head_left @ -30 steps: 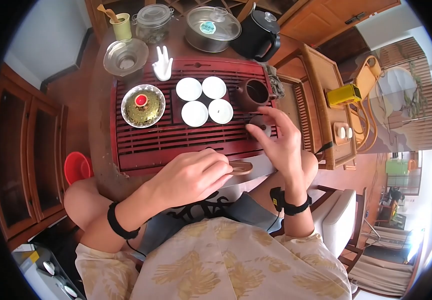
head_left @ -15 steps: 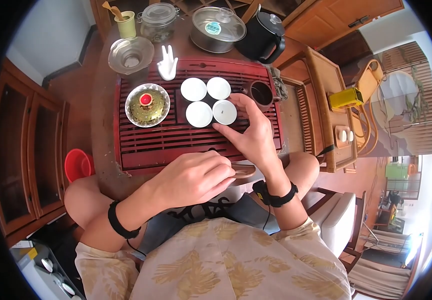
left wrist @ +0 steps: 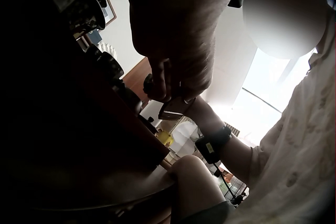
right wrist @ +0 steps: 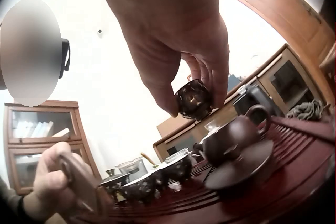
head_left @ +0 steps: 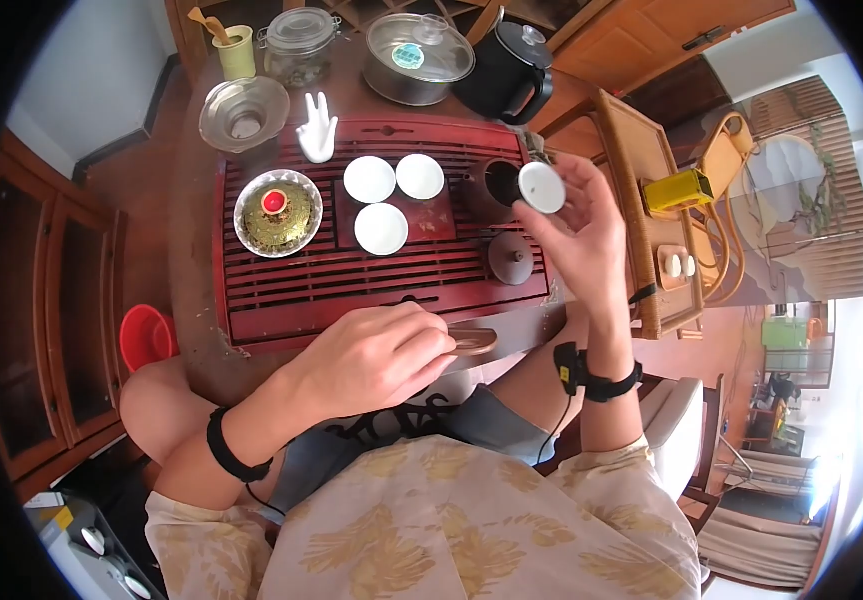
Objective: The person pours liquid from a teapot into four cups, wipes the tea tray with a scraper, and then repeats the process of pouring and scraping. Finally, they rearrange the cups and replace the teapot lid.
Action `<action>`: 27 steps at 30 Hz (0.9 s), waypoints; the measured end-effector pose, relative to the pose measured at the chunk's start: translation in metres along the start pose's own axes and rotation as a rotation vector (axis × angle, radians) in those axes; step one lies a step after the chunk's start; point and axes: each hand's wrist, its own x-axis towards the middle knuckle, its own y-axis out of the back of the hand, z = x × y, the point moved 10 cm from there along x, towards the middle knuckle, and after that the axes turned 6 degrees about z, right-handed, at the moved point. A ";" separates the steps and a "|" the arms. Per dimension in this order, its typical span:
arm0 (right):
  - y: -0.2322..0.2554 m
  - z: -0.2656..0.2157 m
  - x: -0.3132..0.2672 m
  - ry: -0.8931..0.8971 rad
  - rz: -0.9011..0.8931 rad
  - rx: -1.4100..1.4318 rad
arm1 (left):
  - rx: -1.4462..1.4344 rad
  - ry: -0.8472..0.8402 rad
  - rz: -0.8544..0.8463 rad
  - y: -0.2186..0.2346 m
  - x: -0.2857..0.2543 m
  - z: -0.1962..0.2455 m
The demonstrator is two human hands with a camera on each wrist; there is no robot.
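In the head view my right hand [head_left: 595,235] pinches a small teacup [head_left: 542,188] by its sides, tilted so its white inside shows. The right wrist view shows the teacup's dark, patterned outside [right wrist: 195,99]. A brown teapot [head_left: 493,188] without its lid stands just left of this hand; its lid [head_left: 511,259] lies on the red tea tray [head_left: 302,318]. Three white-lined teacups, among them the nearest teacup [head_left: 382,229], stand left of the teapot. My left hand [head_left: 377,350] grips a brown elongated piece [head_left: 475,342] with a slot, at the tray's front edge.
A lidded bowl [head_left: 279,213] and a white hand figurine [head_left: 319,130] occupy the tray's left side. Behind stand a glass bowl [head_left: 245,115], a glass jar [head_left: 300,50], a lidded steel pot [head_left: 419,62] and a black kettle [head_left: 505,68]. A wicker stand [head_left: 642,150] is at right.
My right hand went from over the teapot lid to the front right teacup, took hold of it, lifted it and carried it right, beside the teapot. The left hand keeps its grip on the brown piece.
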 end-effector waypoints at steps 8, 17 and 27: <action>0.014 0.000 0.029 0.300 -0.041 -0.421 | 0.036 -0.027 0.000 0.001 0.000 0.001; -0.006 -0.022 0.029 0.531 -0.118 -0.601 | 0.033 -0.020 0.007 0.001 0.000 0.001; -0.030 -0.046 0.023 0.713 -0.265 -0.756 | 0.041 -0.027 0.018 0.003 0.001 0.002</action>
